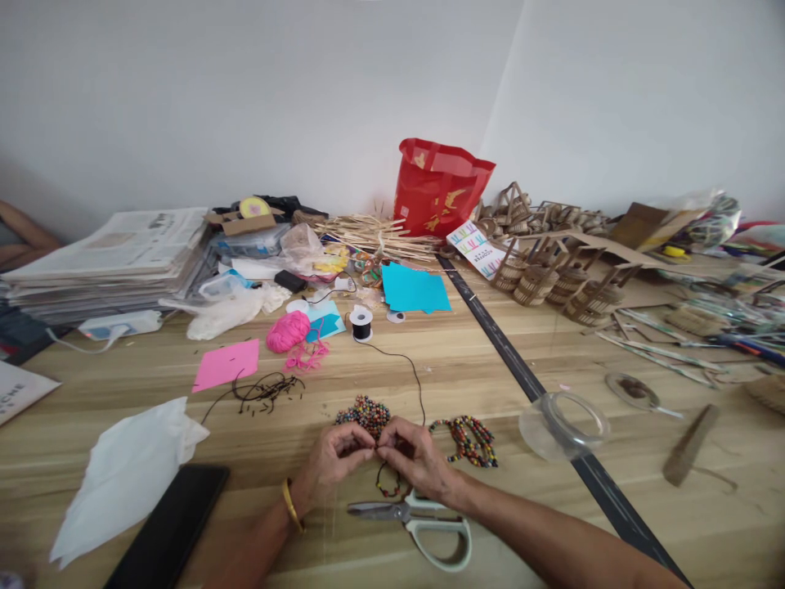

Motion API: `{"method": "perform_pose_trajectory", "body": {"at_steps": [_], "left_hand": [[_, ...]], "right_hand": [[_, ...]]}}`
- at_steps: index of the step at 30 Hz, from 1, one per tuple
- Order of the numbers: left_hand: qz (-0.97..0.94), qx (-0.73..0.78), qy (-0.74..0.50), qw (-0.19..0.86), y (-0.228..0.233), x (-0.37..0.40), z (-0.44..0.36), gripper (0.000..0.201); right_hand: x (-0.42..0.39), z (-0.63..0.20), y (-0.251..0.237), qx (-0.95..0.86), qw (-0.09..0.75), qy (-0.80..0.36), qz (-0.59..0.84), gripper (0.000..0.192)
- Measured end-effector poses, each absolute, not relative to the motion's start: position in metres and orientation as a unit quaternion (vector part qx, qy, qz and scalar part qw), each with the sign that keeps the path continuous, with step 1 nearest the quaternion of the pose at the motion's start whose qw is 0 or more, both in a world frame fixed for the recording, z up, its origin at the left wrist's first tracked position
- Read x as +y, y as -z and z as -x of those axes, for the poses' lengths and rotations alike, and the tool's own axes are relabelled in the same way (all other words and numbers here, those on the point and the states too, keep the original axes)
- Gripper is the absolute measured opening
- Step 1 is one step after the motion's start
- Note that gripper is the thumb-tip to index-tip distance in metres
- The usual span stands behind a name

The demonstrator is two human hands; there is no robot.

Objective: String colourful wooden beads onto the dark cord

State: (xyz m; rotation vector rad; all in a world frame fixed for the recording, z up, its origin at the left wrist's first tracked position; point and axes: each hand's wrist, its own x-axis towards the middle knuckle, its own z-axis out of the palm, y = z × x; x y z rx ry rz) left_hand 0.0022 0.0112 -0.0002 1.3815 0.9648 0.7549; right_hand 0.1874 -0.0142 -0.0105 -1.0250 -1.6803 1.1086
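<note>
Hands: left hand and right hand meet fingertip to fingertip, both pinching a beaded string that loops down between them.
Beads: loose pile just beyond the fingers.
Scissors: flat below the right wrist.
Bracelets: right of the right hand.

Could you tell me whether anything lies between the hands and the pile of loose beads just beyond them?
Nothing visible does. The left hand and right hand meet fingertip to fingertip on a beaded strand, and the bead pile sits directly beyond them on bare table.
</note>
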Motion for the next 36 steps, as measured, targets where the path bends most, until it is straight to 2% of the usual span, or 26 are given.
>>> {"method": "perform_pose_trajectory", "body": {"at_steps": [36], "left_hand": [[-0.591,0.42,-0.327,0.606,-0.0049,0.0098,-0.0033,0.013]], "right_hand": [[-0.0138,-0.1869,0.0097,-0.682,0.423,-0.438,0.404,0.006]]}}
